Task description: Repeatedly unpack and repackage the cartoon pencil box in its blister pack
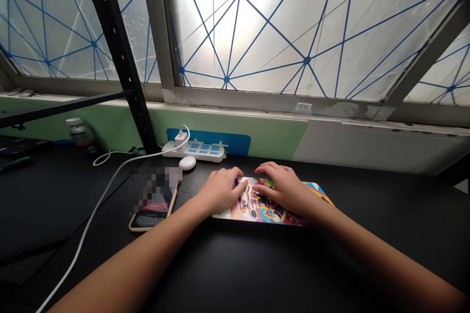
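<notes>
A thin, flat, brightly printed booklet or sheet (253, 205) with pink, yellow and blue cartoon artwork lies on the black tabletop in front of me; its exact kind I cannot tell. My left hand (222, 188) rests over its left part, fingers bent toward the far edge and thumb apart from them. Over the middle and right part is my right hand (282, 188), its fingers spread and thumb stretched to the left. The two thumbs point at each other above the print. My hands and right forearm hide portions of the artwork.
Left of my hands lies a smartphone (150, 220) with a partly blurred screen. Behind it are a small white rounded case (187, 163) and a power strip (205, 150) with a charger. A white cable (106, 190) crosses the left side. A black shelf post (121, 54) and a bottle (81, 134) stand farther left.
</notes>
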`<state>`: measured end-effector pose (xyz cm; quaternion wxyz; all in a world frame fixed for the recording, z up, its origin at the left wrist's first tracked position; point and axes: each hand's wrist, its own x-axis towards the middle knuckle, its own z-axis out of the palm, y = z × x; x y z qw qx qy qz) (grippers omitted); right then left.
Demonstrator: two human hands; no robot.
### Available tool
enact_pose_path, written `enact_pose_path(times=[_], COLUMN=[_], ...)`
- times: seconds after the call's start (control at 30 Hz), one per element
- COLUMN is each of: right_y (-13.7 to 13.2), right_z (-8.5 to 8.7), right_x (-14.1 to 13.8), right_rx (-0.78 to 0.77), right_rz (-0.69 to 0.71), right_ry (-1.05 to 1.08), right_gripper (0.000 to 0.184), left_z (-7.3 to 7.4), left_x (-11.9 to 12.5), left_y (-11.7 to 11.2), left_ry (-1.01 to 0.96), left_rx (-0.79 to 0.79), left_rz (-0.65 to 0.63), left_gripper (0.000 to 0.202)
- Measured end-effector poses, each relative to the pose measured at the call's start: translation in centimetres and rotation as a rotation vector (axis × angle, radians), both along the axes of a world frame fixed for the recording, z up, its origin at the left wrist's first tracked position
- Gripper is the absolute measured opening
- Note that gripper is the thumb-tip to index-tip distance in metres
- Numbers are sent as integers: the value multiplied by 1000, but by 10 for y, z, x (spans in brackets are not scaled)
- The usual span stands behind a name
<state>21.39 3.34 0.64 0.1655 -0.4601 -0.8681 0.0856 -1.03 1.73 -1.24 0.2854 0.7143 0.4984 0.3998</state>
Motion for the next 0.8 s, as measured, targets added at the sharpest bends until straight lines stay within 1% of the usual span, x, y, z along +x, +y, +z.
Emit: enact_pose_path(times=[0.07, 0.17, 0.23, 0.3, 0.4, 0.47, 0.57, 0.67, 0.73, 0.8], right_y=[-1, 1, 3, 2, -2, -5, -7, -11, -15, -22], right_z=[-3, -6, -7, -6, -5, -4, -4, -3, -1, 2], right_x=[30, 67, 78, 79, 72, 69, 70, 72, 72, 69], right_rx=[-4, -141, -185, -154, -32, 92, 336, 568, 653, 689], right_rz=[-55, -133, -168, -163, -133, -133, -111, -41, -12, -7], right_ry=[11, 37, 29, 4, 6, 28, 76, 128, 145, 152], right_gripper=[39, 42, 43, 43, 39, 38, 40, 36, 31, 27], left_z=[1, 1, 2, 3, 6, 9, 13, 20, 26, 33], left_x=[1, 3, 5, 7, 10, 10, 8, 5, 4, 4], left_y=[-5, -7, -6, -6, -6, -7, -9, -12, -15, -18], left_ry=[176, 371, 467, 539, 602, 639, 673, 662, 671, 691], left_rx=[38, 102, 148, 195, 261, 359, 610, 831, 912, 941], left_rz=[-28, -40, -38, -26, 3, 29, 68, 57, 31, 15], left_gripper=[20, 23, 23, 24, 28, 27, 22, 12, 8, 11])
